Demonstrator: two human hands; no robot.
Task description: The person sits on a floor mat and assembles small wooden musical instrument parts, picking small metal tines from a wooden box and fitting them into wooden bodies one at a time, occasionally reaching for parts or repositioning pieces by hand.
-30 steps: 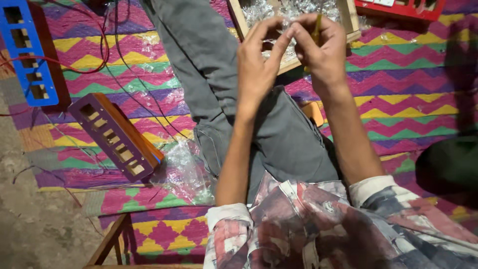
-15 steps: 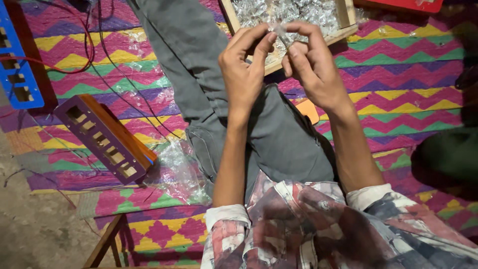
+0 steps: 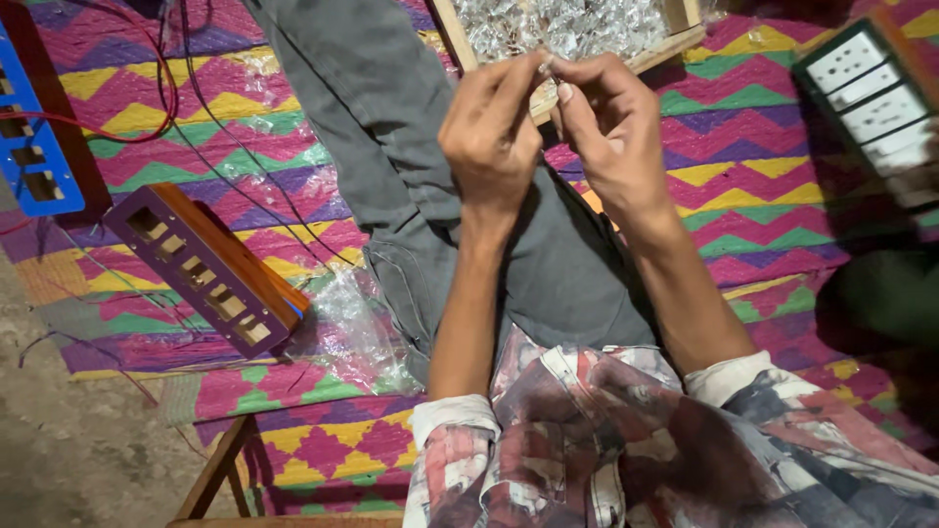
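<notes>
My left hand point(image 3: 489, 137) and my right hand point(image 3: 611, 127) are raised together over my grey trouser leg point(image 3: 391, 127). The fingertips of both pinch one small pale part point(image 3: 546, 66), too small to make out. Just beyond the hands lies a wooden tray point(image 3: 685, 41) filled with several small clear-wrapped pieces point(image 3: 577, 24).
A brown wooden board with rectangular cut-outs point(image 3: 205, 266) lies at the left on the zigzag mat point(image 3: 773, 186). A blue cut-out board point(image 3: 34, 147) with red and black wires point(image 3: 171, 78) sits at far left. A white switch panel point(image 3: 871, 88) is at right. Crumpled clear plastic point(image 3: 357, 328) lies by my leg.
Both hands stayed pinched together, drifting slightly left in view. The camera shifted, bringing the white switch panel into view at right.
</notes>
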